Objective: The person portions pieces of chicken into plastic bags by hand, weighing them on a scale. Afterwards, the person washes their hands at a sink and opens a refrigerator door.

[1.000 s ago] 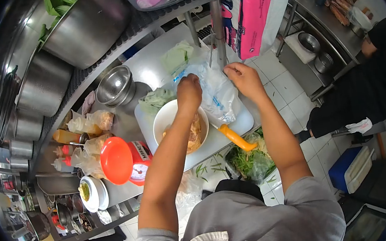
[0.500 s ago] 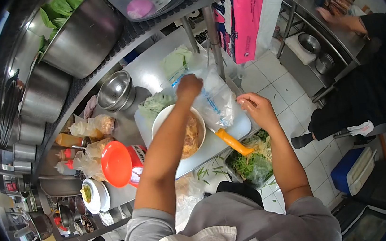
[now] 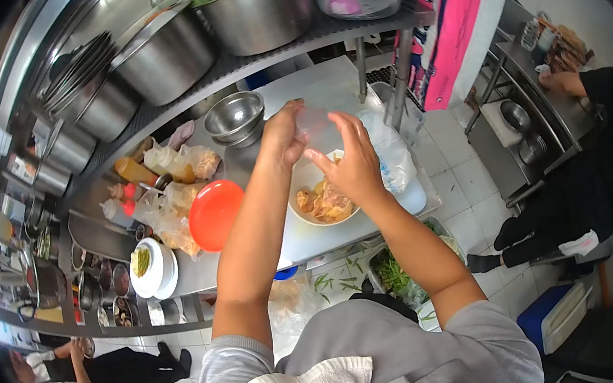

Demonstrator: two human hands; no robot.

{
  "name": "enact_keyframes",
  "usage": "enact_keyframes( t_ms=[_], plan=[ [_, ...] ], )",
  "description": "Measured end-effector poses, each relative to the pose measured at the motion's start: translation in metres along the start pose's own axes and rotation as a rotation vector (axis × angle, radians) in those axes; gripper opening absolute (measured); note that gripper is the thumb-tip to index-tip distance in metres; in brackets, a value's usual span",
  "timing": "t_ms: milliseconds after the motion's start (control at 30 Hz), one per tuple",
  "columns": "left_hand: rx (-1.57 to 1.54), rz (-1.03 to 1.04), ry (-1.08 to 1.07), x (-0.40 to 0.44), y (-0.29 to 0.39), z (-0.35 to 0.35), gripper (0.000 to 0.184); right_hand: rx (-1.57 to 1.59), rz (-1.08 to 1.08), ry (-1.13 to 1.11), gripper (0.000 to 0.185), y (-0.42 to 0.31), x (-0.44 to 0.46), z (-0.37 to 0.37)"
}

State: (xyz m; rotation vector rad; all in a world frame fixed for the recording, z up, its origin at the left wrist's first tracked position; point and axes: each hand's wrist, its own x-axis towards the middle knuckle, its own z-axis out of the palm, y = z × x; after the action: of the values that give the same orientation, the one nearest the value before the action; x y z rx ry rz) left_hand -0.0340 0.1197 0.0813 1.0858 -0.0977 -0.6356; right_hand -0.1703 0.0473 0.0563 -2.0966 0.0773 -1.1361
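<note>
My left hand [image 3: 285, 135] and my right hand [image 3: 350, 162] are raised close together above a white bowl [image 3: 299, 209]. Between them is a small, translucent plastic bag [image 3: 321, 131], gripped by my left fingers. My right thumb and fingers are on its near right side, curved around it. Pieces of what looks like raw marinated chicken [image 3: 325, 203] lie in the bowl, partly hidden by my right hand. The bowl stands on a white cutting board [image 3: 294, 247]. Right of my right hand lies a crumpled clear plastic bag with blue print [image 3: 396, 162].
Left of the board are an orange-red round dish [image 3: 217, 217], stacked white plates [image 3: 155, 269] and several filled bags. Metal bowls [image 3: 234, 116] stand behind. A shelf [image 3: 245, 55] with pots overhangs the table. Below is a bin of greens [image 3: 395, 268]. A co-worker [image 3: 583, 160] bends at the right.
My left hand has come up from the printed bag with a translucent bag. My right hand has moved left to join it over the bowl. The yellow-handled knife is out of sight; the view has shifted.
</note>
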Motion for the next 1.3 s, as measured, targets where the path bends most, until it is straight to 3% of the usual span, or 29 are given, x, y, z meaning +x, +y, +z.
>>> enact_keyframes(
  t_ms=[67,233,300,333,400,500,567,667,767,1067,1300],
  plan=[
    [-0.051,0.006,0.008,-0.012,0.001,-0.013,0.015,-0.062,-0.027,0.016,0.061,-0.009,0.001,0.012],
    [-0.127,0.219,0.025,-0.046,-0.002,-0.034,0.019,0.21,0.092,-0.107,0.049,-0.027,-0.006,0.025],
    [-0.294,0.059,-0.181,-0.055,0.0,-0.046,0.044,0.15,0.047,-0.144,0.048,-0.036,-0.015,0.029],
    [-0.298,0.062,-0.183,-0.061,-0.001,-0.05,0.044,0.092,0.006,-0.172,0.048,-0.039,-0.02,0.031],
    [-0.56,0.048,-0.453,-0.076,-0.004,-0.055,0.071,0.071,-0.024,-0.202,0.049,-0.043,-0.029,0.04],
    [-0.602,0.037,-0.531,-0.09,-0.013,-0.066,0.085,0.022,-0.074,-0.277,0.056,-0.042,-0.046,0.051],
    [-0.629,0.033,-0.548,-0.093,-0.015,-0.073,0.086,-0.118,-0.161,-0.328,0.061,-0.044,-0.055,0.055],
    [-0.618,0.022,-0.479,-0.098,-0.013,-0.082,0.088,-0.127,-0.194,-0.363,0.066,-0.055,-0.065,0.055],
    [-0.616,0.043,-0.554,-0.092,-0.014,-0.095,0.093,-0.108,-0.228,-0.411,0.072,-0.067,-0.076,0.054],
    [-0.579,0.083,-0.544,-0.101,-0.013,-0.106,0.094,-0.059,-0.231,-0.465,0.076,-0.078,-0.092,0.061],
    [-0.583,0.046,-0.554,-0.116,-0.024,-0.099,0.092,-0.079,-0.141,-0.408,0.074,-0.044,-0.081,0.068]
  ],
)
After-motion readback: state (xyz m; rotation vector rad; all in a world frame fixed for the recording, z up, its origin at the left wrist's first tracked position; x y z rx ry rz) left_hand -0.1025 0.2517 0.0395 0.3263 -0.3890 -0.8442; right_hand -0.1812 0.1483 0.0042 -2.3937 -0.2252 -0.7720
